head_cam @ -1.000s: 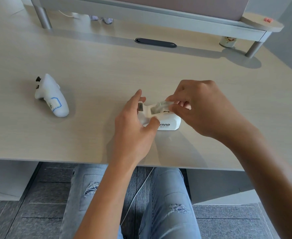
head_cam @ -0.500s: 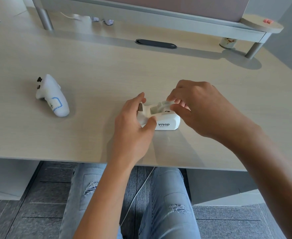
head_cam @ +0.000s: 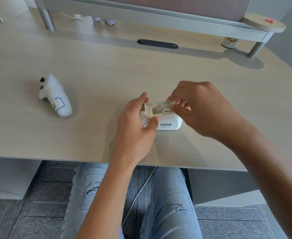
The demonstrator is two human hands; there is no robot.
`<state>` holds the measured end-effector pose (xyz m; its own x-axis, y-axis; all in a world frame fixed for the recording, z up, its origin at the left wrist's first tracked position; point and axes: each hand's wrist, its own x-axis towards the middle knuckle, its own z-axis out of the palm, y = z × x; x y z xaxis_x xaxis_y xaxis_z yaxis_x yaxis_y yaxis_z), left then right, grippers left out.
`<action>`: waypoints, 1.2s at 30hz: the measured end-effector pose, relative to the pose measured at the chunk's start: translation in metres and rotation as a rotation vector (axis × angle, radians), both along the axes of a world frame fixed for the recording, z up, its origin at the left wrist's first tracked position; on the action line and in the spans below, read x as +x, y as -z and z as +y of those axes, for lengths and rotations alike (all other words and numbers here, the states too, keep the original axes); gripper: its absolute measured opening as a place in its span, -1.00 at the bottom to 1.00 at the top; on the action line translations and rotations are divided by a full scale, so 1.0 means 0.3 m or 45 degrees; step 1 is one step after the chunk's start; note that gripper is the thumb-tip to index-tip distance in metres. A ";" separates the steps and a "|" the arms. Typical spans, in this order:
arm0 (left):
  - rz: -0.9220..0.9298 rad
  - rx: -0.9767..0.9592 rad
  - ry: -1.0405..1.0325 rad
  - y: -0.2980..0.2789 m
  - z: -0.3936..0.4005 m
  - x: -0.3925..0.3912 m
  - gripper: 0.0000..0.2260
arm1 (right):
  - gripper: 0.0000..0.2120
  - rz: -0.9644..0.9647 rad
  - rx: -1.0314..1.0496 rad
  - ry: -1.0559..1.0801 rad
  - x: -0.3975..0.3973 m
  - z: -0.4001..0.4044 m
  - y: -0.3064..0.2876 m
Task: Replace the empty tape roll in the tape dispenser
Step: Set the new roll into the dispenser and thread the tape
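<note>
Over the last second the dispenser (head_cam: 160, 119) stays where it was, near the desk's (head_cam: 107, 66) front edge, and the right hand (head_cam: 200, 109) has shifted only slightly at the well. The left hand (head_cam: 135, 123) still clamps the cutter end, thumb on the near wall, fingers behind. The right hand's thumb and fingertips are closed on a clear roll (head_cam: 162, 106) seated in the well (whether empty core or fresh tape is hard to say through the fingers). So I judge the swap to be mid-step, not finished. The well holds only that roll. A white controller (head_cam: 55, 96) lies well apart towards the left edge
</note>
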<state>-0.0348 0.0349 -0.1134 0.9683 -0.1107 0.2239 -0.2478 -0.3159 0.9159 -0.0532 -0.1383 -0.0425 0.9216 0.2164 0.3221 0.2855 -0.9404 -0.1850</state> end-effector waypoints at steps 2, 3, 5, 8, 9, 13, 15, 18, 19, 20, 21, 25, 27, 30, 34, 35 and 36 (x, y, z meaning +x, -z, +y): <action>-0.006 0.008 -0.005 -0.003 -0.001 -0.004 -0.48 | -0.87 -0.002 0.038 -0.009 -0.004 -0.004 0.005; -0.017 0.010 -0.009 -0.003 -0.001 -0.004 -0.49 | -0.86 0.001 0.060 -0.017 -0.006 -0.007 0.009; -0.023 0.004 -0.018 -0.005 -0.001 -0.006 -0.51 | -0.84 0.008 0.114 -0.031 -0.006 -0.012 0.015; -0.034 -0.004 -0.035 -0.011 -0.005 -0.013 -0.55 | -0.82 0.006 0.196 -0.022 -0.010 -0.016 0.034; -0.064 0.003 -0.047 -0.016 -0.006 -0.017 -0.58 | -0.82 -0.003 0.220 -0.016 -0.012 -0.016 0.043; -0.222 0.084 -0.137 -0.039 -0.006 -0.011 -0.71 | -0.85 -0.051 0.334 0.020 -0.022 -0.015 0.077; -0.233 0.150 -0.156 -0.056 -0.005 0.000 -0.75 | -0.85 -0.053 0.374 0.028 -0.024 -0.016 0.085; -0.189 0.249 -0.131 -0.083 -0.013 0.017 -0.79 | -0.85 -0.047 0.418 0.020 -0.025 -0.018 0.088; -0.161 0.272 -0.125 -0.090 -0.017 0.023 -0.81 | -0.85 -0.047 0.423 0.017 -0.024 -0.018 0.088; -0.135 0.293 -0.121 -0.096 -0.020 0.031 -0.81 | -0.86 -0.049 0.424 0.014 -0.024 -0.018 0.088; -0.112 0.312 -0.119 -0.102 -0.022 0.037 -0.80 | -0.86 -0.052 0.424 0.011 -0.023 -0.018 0.087; -0.022 0.348 -0.147 -0.131 -0.032 0.043 -0.74 | -0.86 -0.053 0.414 0.003 -0.018 -0.024 0.082; 0.007 0.346 -0.167 -0.147 -0.039 0.037 -0.71 | -0.86 -0.054 0.404 -0.003 -0.016 -0.026 0.082; 0.024 0.337 -0.201 -0.159 -0.049 0.040 -0.70 | -0.86 -0.053 0.404 -0.009 -0.013 -0.027 0.085; 0.072 0.308 -0.239 -0.163 -0.065 0.052 -0.73 | -0.85 -0.045 0.398 0.003 -0.011 -0.031 0.086; 0.078 0.298 -0.252 -0.165 -0.067 0.055 -0.76 | -0.85 -0.046 0.394 0.003 -0.010 -0.031 0.086; 0.085 0.291 -0.261 -0.168 -0.070 0.056 -0.78 | -0.85 -0.049 0.390 0.002 -0.009 -0.030 0.087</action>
